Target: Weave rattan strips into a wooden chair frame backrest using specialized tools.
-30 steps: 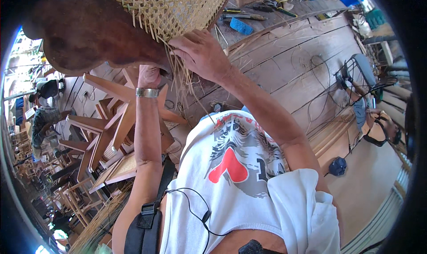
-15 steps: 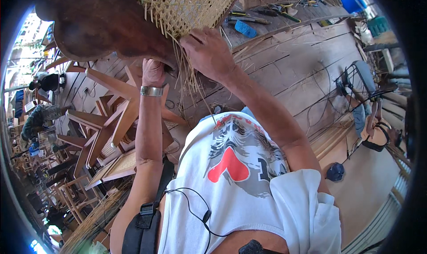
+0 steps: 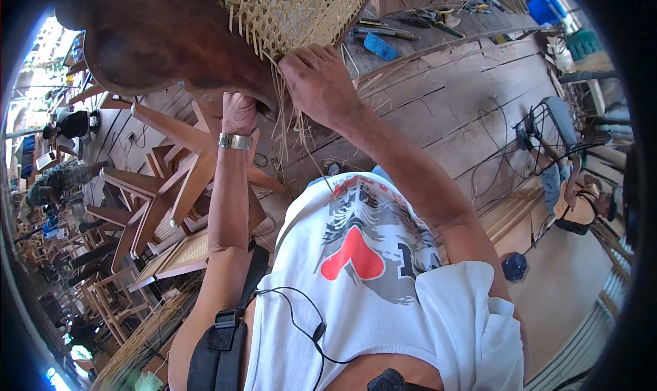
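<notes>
A dark brown wooden furniture frame point(image 3: 157, 45) with a scalloped edge fills the upper left. Woven cane point(image 3: 291, 15) covers its open part, and loose strand ends point(image 3: 284, 103) hang off the border. My right hand point(image 3: 320, 83) is closed at the lower corner of the weave, fingers pinched on a cane strand that they mostly cover. Just below the wood's lower edge is my left hand point(image 3: 239, 114), wearing a metal watch. It looks curled closed against the underside, with its fingertips hidden behind the frame.
Stacked wooden chair parts point(image 3: 174, 165) stand left of my left forearm. Pliers and other hand tools point(image 3: 438, 18) lie beside a blue block point(image 3: 380, 47) at the upper right. A person point(image 3: 578, 192) sits at the far right, near a dark blue cap point(image 3: 514, 266).
The frame and the weave have shifted slightly to the right in the picture, and my left hand a little with them. My right hand keeps its hold at the same corner.
</notes>
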The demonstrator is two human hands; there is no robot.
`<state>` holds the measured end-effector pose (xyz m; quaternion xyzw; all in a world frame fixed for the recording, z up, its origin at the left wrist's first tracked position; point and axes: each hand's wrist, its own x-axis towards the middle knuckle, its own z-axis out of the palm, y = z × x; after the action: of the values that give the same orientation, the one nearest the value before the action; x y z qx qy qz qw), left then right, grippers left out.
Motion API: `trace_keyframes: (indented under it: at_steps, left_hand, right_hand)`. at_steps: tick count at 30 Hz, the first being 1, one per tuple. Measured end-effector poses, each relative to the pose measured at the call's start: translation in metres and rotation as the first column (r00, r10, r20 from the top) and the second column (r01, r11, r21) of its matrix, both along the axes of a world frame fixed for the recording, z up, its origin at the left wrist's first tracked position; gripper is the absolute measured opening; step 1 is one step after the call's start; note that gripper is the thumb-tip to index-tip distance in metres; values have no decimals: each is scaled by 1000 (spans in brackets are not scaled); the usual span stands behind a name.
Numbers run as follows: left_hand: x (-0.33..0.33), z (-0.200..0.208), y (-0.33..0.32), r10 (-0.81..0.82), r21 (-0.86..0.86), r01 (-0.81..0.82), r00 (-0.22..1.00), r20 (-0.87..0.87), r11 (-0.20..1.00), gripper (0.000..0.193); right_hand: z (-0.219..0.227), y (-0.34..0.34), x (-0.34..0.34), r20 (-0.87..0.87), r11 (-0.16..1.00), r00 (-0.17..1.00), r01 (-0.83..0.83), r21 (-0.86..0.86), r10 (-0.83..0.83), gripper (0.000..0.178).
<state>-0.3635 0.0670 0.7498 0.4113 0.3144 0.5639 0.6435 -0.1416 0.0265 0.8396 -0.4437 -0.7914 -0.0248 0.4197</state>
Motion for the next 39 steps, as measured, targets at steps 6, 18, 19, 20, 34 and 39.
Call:
trace_keyframes:
  at_steps: [6,18,19,20,34,39]
  left_hand:
    - [-5,-2,-3,-89,23,87,991,98,996,45]
    - [-2,-12,-2,20,0,-20,998,52,1000,39]
    - [-2,-11,-2,35,76,-32,999,-34,997,39]
    - [-1,-10,-2,54,151,-36,991,-118,988,39]
    - [-7,19,-8,-77,-106,69,994,-74,992,39]
    - [-2,-6,30,-168,-165,176,984,64,970,46]
  right_hand:
    - [1,-4,6,-97,996,993,-72,-43,68,12]
    - [-10,1,-6,-64,999,998,10,-45,-13,15]
    - [-9,0,-5,-84,999,996,-14,-43,10,15]
    - [-8,-1,-3,-105,998,994,-37,-42,33,15]
    - [-1,14,31,224,969,954,-225,101,198,32]
    - [6,16,37,268,957,944,-242,161,194,32]
